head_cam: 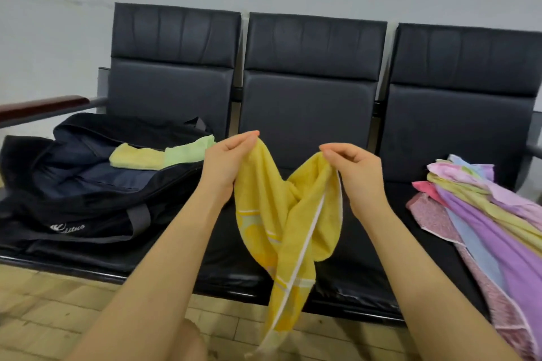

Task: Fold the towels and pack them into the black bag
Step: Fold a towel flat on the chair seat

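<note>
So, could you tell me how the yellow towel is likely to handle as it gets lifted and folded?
The yellow towel is probably floppy: it sags in a V between the left hand and right hand and hangs limp below. It seems light, since fingertip pinches hold it. Its terry surface likely resists slipping, though loose corners may swing.

— How's the light?
— Even and soft, fairly bright; pale sheen on the black bench (311, 114) backrests, faint shadow below its front edge.
— Sharpness?
— Slightly soft overall. Wide-angle bending curves the bench toward the frame's edges.
</note>
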